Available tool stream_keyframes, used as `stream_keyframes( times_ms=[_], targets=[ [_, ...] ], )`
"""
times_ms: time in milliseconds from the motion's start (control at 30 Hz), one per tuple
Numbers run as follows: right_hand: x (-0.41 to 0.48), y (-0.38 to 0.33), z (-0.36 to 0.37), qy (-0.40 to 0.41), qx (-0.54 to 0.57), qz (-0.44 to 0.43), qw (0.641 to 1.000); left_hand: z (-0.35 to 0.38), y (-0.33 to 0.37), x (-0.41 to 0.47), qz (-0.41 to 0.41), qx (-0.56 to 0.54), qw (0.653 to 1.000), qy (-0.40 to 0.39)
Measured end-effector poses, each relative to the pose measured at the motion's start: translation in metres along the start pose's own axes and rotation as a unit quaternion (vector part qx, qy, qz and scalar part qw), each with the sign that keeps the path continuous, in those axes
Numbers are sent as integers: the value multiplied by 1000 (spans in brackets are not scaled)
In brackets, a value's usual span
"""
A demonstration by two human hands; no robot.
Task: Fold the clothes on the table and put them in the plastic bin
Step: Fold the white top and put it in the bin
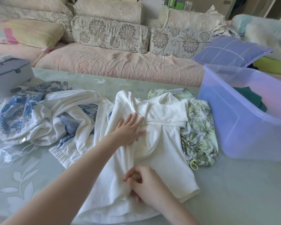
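The white ribbed knit top (161, 143) lies centre frame on the pale green table (234, 184), soft, light and limp; probably best taken along a folded edge. The left hand (130, 129) presses flat on its middle, fingers straight; the right hand (144, 184) pinches a fold at lower centre. The translucent purple plastic bin (242, 127) stands at right

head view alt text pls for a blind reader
A person folds a white ribbed top on a table: the left hand presses flat on it while the right hand pinches its fabric lower down. A blue-patterned garment lies to its left, a green leaf-print garment to its right, beside a translucent purple bin holding dark green cloth.
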State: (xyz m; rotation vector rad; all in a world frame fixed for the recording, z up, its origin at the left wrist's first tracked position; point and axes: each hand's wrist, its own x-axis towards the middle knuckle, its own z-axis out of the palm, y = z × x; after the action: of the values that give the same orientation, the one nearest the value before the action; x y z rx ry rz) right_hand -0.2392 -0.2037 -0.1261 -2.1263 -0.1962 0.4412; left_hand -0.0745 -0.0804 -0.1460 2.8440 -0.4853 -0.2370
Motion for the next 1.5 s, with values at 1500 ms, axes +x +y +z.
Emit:
stream_keyframes(
  times_ms=[1500],
  targets=[
    [5, 70, -104, 226, -146, 47, 962, -21, 144, 122, -132, -2, 988, 76]
  ],
)
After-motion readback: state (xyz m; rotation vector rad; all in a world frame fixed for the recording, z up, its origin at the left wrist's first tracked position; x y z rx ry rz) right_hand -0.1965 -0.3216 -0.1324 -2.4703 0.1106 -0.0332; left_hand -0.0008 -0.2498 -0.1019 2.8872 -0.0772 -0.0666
